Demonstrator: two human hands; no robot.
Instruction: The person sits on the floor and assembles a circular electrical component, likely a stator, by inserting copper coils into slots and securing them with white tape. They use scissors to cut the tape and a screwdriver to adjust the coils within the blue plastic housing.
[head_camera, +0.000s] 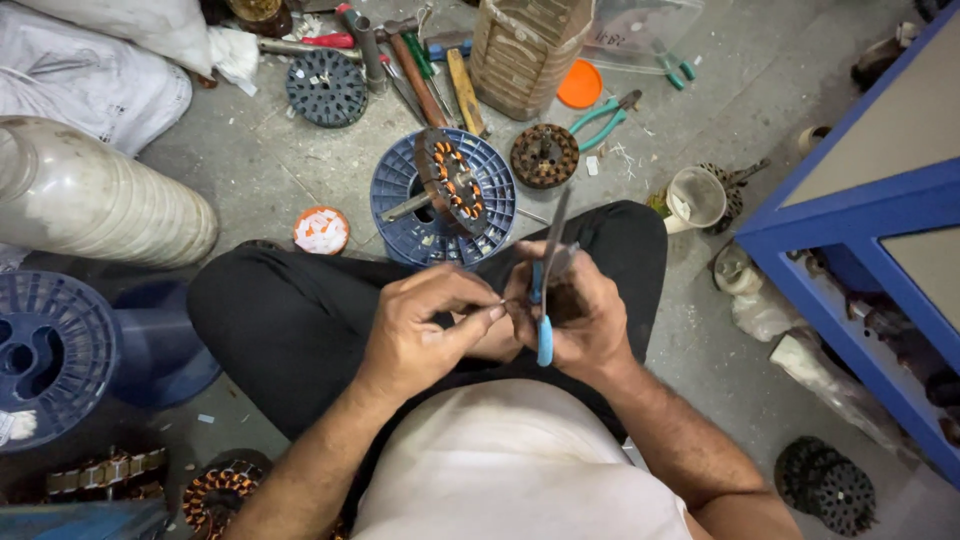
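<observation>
I sit cross-legged on a concrete floor. My right hand (575, 315) grips blue-handled scissors (545, 290), blades pointing away from me. My left hand (425, 325) pinches something small and thin between thumb and forefinger, right beside the scissors; I cannot make out what it is. Both hands meet over my lap. Just beyond them a motor stator (452, 182) with copper windings stands tilted on a blue plastic spool (400, 190).
Hand tools (420, 70), teal pliers (605, 115), a round rotor (545, 155), an orange lid (580, 85) and a small cup (695, 195) lie ahead. A blue shelf frame (850, 210) stands right; a large blue spool (50, 355) and wound stators (215, 495) are left.
</observation>
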